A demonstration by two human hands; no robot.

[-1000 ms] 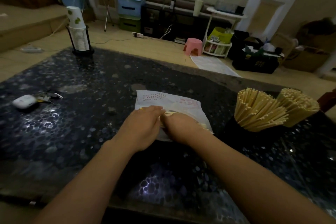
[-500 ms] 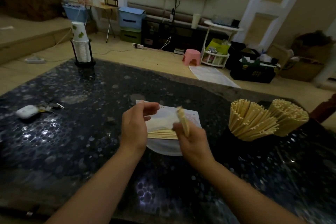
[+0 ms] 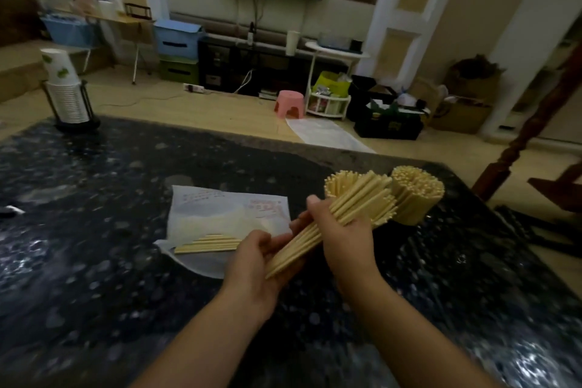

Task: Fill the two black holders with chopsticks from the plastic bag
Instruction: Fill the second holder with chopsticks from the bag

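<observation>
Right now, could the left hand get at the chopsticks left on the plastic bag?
Probably yes: the loose chopsticks lie just beside the left hand with nothing between, but it already grips the bundle and must let go first.

No text, label, brand or number can be read anywhere in the head view. The plastic bag (image 3: pixel 230 211) lying on the bench (image 3: pixel 94 198) carries red printing in 2 patches, 1 toward its far left corner and 1 near its right edge, but both are blurred into faint reddish marks and no letter or figure can be made out. The stack of paper cups (image 3: pixel 63 88) at the bench's far left corner shows green shapes on the top cup, a pattern and not lettering. The black crate (image 3: pixel 390 126) on the floor has a small yellowish mark on its front, too small to read.
</observation>
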